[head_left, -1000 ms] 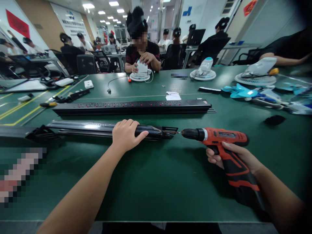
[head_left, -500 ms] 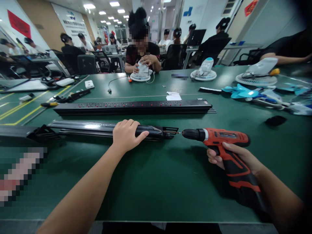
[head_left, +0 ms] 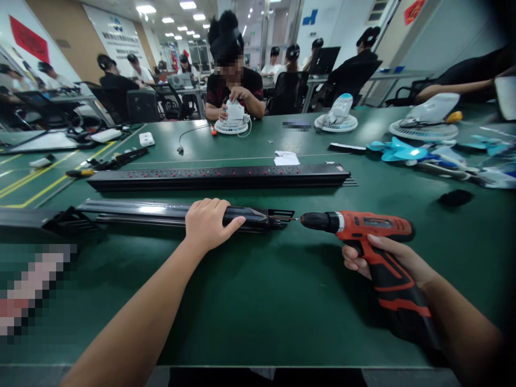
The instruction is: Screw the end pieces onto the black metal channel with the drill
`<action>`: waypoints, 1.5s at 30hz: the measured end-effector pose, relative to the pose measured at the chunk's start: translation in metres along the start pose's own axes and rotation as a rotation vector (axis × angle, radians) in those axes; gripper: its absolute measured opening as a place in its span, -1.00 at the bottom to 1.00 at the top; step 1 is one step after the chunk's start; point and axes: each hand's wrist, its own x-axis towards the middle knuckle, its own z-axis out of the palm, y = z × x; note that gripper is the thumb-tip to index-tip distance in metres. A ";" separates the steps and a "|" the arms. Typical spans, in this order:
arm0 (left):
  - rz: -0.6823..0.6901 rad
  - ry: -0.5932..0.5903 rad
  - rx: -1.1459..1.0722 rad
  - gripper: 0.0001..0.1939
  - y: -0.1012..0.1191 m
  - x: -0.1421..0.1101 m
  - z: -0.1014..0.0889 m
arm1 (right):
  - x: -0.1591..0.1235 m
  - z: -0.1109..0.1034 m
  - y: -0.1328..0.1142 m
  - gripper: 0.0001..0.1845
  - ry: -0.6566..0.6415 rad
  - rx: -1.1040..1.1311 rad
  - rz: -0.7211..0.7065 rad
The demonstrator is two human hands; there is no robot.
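Observation:
My left hand is wrapped over the right part of a long, glossy black metal housing, pressing it against the table with the thumb stretched along its near side. In my right hand is a red and black cordless drill, gripped by its handle with fingers near the trigger. The drill's thin bit points left and reaches the slotted bracket at the housing's right end. Whether the tip sits in a screw is too small to tell.
Behind the housing lies a long black power strip with red dots. White fan parts and blue fan blades are at the back right. Another black housing lies left. Across the green table, a person handles a white fan.
Both my hands, the housing and the drill stay nearly in place. The person opposite has shifted their hands on the white fan. A pale object has appeared at the far right edge.

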 end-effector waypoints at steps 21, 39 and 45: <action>0.006 -0.021 0.011 -0.40 -0.001 0.000 0.000 | -0.003 0.002 -0.006 -0.46 -0.081 -0.031 0.049; 0.004 -0.020 0.020 -0.42 0.000 0.000 -0.001 | -0.003 0.004 -0.006 -0.54 -0.230 -0.014 0.103; 0.007 -0.011 0.021 -0.43 0.001 0.000 -0.002 | -0.003 0.006 -0.008 -0.46 -0.234 -0.038 0.131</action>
